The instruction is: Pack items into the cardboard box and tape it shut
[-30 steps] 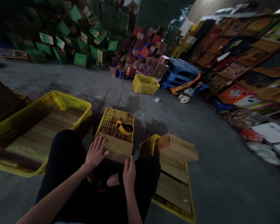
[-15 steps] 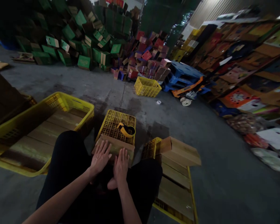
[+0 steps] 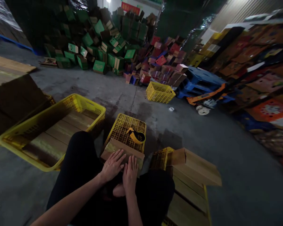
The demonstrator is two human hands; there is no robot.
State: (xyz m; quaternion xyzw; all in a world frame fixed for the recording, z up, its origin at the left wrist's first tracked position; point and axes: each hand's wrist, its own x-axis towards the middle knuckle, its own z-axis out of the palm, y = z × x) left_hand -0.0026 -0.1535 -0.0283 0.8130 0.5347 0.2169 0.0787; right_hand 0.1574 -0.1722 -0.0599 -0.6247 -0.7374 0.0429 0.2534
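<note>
I sit on the floor with a brown cardboard box (image 3: 113, 147) resting on an upturned yellow crate (image 3: 127, 128) in front of my knees. My left hand (image 3: 112, 165) lies flat on the box's near top, fingers spread. Right beside it, my right hand (image 3: 130, 174) presses flat on the same box, fingers together and stretched out. A yellow tape dispenser (image 3: 137, 136) lies on the crate just beyond the box.
A big yellow crate (image 3: 47, 125) holding flat cardboard stands at my left. Folded brown boxes (image 3: 195, 163) are stacked on a yellow crate at my right. Further off are a small yellow crate (image 3: 159, 92), a tape roll (image 3: 171, 109), blue pallets (image 3: 200, 78) and heaps of green and red boxes.
My right hand slid left from the box's right end to lie beside my left hand on the box top. The view has shifted up and left.
</note>
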